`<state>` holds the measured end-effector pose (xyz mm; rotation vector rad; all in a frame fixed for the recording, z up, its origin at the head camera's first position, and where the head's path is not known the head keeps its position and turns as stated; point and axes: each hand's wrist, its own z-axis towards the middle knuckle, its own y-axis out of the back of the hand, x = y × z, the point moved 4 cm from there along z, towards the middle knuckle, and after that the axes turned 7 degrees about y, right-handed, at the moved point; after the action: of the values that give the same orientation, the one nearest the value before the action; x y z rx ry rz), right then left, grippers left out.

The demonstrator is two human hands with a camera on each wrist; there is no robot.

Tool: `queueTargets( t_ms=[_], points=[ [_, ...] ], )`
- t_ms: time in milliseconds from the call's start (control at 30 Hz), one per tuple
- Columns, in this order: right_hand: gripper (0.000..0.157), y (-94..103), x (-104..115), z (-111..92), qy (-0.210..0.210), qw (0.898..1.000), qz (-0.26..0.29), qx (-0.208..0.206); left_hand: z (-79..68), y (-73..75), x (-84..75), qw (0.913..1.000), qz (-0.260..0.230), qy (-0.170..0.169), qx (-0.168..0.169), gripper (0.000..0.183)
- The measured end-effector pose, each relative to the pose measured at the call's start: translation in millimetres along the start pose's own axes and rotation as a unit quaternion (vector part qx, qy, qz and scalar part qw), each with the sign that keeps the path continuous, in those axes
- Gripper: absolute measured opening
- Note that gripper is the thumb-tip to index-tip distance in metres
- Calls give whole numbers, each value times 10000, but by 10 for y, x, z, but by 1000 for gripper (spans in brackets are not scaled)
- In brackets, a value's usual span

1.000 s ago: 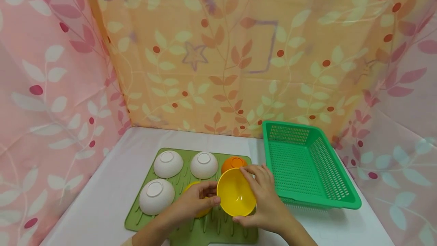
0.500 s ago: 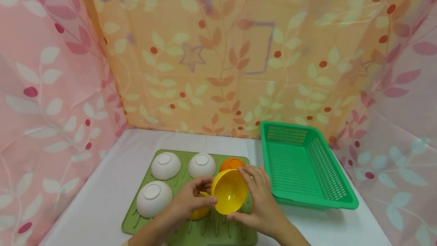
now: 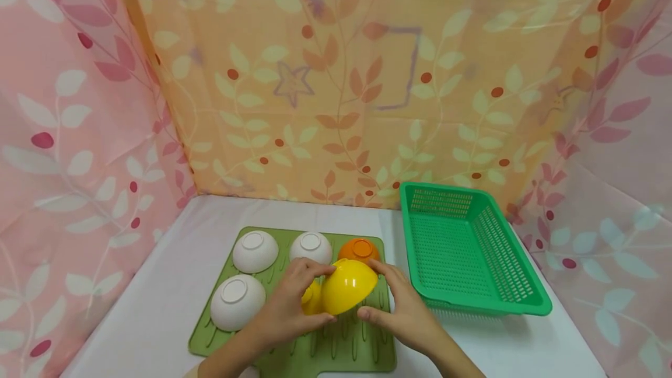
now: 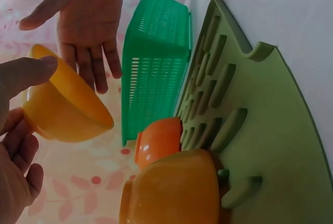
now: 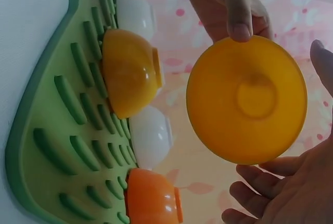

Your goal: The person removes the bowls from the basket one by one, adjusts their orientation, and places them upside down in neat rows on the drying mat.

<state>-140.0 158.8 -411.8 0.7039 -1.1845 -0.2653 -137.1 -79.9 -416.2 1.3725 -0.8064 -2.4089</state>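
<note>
A yellow bowl point(image 3: 349, 287) is held up over the green drying mat point(image 3: 336, 352), tilted with its base towards the upper left. My left hand point(image 3: 286, 305) pinches it, thumb on the rim and fingers near the base, as the left wrist view shows. Beside it on the right is my right hand point(image 3: 404, 311), fingers spread and palm facing the bowl; its fingertips point(image 5: 248, 174) lie close to the rim in the right wrist view. Behind the held bowl, a second yellow bowl point(image 4: 174, 193) sits upside down on the mat, partly hidden in the head view.
Upside down on the mat are several white bowls point(image 3: 238, 302) at the left and back, and an orange bowl point(image 3: 360, 248) at the back right. A green perforated basket point(image 3: 478, 305) stands right of the mat. Patterned cloth point(image 3: 315, 104) encloses the white table.
The yellow bowl has turned over from showing its inside to showing its outside. My left hand has shifted to grip it, while my right hand has let go and opened beside it.
</note>
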Motion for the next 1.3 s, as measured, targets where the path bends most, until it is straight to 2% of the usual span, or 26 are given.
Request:
queueTargets(
  t_ms=[200, 333, 400, 467, 533, 633, 733, 833, 933, 1133, 1300],
  points=[
    [86, -51, -62, -2, -341, 9994, 30, 106, -26, -22, -43, 9940, 615, -897, -132, 81],
    [86, -71, -103, 4, -449, 9988, 153, 138, -27, -28, -69, 9901, 748, -1176, -195, 82],
    [83, -77, -125, 12, -448, 9982, 391, 121, -23, -29, -62, 9922, 664, -1047, -148, 83],
    [81, -74, -139, 24, -343, 9969, 710, 72, -13, -31, -33, 9969, 432, -650, -42, 89],
    [80, -65, -146, 39, -174, 9944, 1038, 11, 7, -29, 14, 9999, 94, -42, 47, 94],
    [81, -55, -150, 55, 106, 9896, 1433, -12, 40, -27, 85, 9946, -443, 916, 201, 96],
    [82, -61, -161, 58, 248, 9855, 1678, 50, 65, -27, 125, 9868, -664, 1414, 417, 94],
    [85, -72, -182, 42, 324, 9848, 1701, 110, 79, -34, 139, 9845, -579, 1498, 710, 92],
    [88, -82, -224, 9, 323, 9894, 1407, 142, 101, -48, 144, 9841, -473, 1421, 955, 91],
    [95, -124, -373, -71, 33, 9979, 622, 198, 207, -132, 173, 9858, 22, 977, 1369, 93],
    [100, -176, -530, -126, -225, 9991, 255, 261, 280, -259, 247, 9755, 590, 743, 1986, 90]
  ],
)
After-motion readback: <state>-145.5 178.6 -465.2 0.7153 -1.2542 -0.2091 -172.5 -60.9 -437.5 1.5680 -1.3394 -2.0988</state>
